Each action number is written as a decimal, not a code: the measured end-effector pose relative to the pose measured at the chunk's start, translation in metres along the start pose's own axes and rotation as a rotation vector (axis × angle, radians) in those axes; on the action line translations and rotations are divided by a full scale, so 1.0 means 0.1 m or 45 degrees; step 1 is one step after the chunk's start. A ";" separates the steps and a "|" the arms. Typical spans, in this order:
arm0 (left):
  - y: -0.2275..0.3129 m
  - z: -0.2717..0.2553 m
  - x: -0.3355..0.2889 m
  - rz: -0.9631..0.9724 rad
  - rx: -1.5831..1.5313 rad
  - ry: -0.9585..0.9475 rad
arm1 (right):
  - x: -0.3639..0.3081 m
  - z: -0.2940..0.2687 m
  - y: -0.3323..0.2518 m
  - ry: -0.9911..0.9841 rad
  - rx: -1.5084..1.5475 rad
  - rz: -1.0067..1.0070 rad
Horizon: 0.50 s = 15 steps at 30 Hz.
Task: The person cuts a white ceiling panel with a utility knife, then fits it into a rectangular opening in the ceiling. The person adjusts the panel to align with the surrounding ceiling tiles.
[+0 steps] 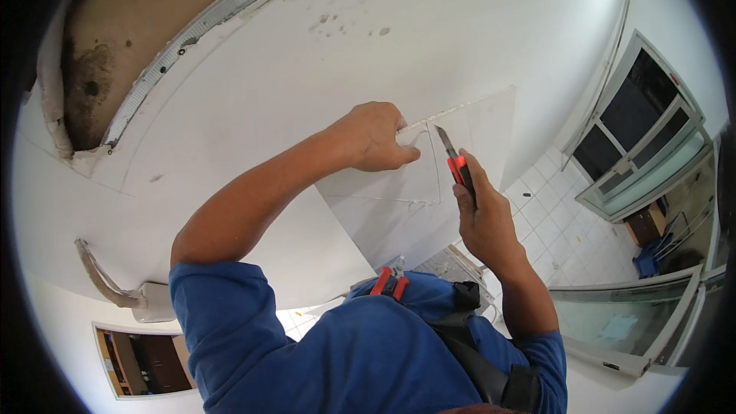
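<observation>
A white plasterboard piece (484, 132) with a rough far edge is in front of me, and thin lines are marked or scored across its face. My left hand (379, 138) is closed on that far edge, thumb on the near face and fingers behind it. In my right hand (487, 221) is a utility knife (461, 172) with a red and black handle. Its blade is out and points up toward the board's far edge, close to a scored line. Whether the tip touches the board I cannot tell.
At the upper left, a metal profile (165, 67) borders an opening in the white ceiling (253, 84). Red-handled pliers (391, 284) sit at my waist. A glazed door (640, 126) stands to the right above a white tiled floor (563, 218). A wrapped pipe (103, 272) hangs at left.
</observation>
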<state>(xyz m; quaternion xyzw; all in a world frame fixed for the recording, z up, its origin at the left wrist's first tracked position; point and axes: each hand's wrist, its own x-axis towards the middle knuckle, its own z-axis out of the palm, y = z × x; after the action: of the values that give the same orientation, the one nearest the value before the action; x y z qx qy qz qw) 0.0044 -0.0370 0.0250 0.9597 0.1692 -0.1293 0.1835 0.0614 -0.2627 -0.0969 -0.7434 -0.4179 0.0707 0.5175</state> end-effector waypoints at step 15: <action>-0.09 0.04 -0.02 0.051 -0.002 0.044 | 0.12 0.06 -0.14 -0.020 -0.167 0.031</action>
<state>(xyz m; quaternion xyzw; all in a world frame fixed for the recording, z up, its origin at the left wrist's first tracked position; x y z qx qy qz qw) -0.0018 -0.0310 0.0193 0.9648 0.1530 -0.1088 0.1839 0.0580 -0.2484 -0.0847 -0.7802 -0.4165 0.0553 0.4634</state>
